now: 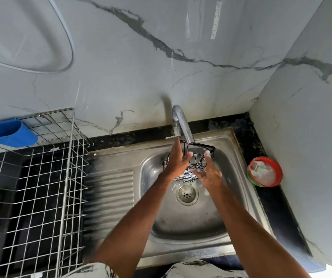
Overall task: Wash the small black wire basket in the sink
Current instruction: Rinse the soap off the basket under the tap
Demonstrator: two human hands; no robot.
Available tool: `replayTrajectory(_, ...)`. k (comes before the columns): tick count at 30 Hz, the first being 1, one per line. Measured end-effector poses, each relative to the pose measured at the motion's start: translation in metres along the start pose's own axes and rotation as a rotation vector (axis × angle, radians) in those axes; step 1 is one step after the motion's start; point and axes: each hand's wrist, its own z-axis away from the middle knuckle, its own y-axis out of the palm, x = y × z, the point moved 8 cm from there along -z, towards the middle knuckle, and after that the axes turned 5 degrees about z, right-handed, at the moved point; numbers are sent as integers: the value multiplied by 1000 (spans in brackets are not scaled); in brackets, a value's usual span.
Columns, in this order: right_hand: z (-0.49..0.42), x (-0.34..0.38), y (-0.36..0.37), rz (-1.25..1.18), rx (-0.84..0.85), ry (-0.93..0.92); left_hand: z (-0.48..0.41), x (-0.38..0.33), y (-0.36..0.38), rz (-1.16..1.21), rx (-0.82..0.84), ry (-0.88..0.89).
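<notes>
Black wire, small and square, the basket (198, 161) hangs over the far half of the steel sink (233, 157), just under the spout of the chrome tap (181, 125) and above the drain (187, 194); it is tilted, its open top facing me. My left hand (178, 159) grips its left side, thumb hooked over the rim, fingers reaching up behind it towards the tap; my right hand (209, 173) lies against the right side with fingers fairly straight and white foam on the fingertips (208, 155), thumb spread towards the near lower edge. My two hands are apart, the basket between them; something white, water or suds, shows on its lower mesh. Left of the bowl runs the ribbed draining board (113, 187); beyond that stands a steel wire rack (66, 167) with a blue cup (8, 133) hooked on its far corner. On the black counter (249, 133) to the right sits a red-rimmed tub (265, 171) of white paste, close to the marble wall (141, 57).
</notes>
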Motion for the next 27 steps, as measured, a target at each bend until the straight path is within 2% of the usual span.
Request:
replayTrajectory(3, -4, 6, 6, -61, 15, -39, -11, -1, -7, 4, -105, -13)
replayTrajectory(7, -8, 2, 10, -93, -9, -33, -22, 1, -21, 32, -335, -52)
replayTrajectory(9, -7, 1, 14, -103, -11, -33, -23, 3, -22, -6, -367, -29)
replayTrajectory(18, -14, 5, 14, -48, -29, -34, 8, 20, 5, -210, -161, 149)
replayTrajectory(23, -8, 8, 19, -109, 31, 6, 20, 21, 13, -394, -112, 340)
replayTrajectory(27, -9, 7, 17, -96, 14, -22, 14, 24, 10, -363, -142, 275)
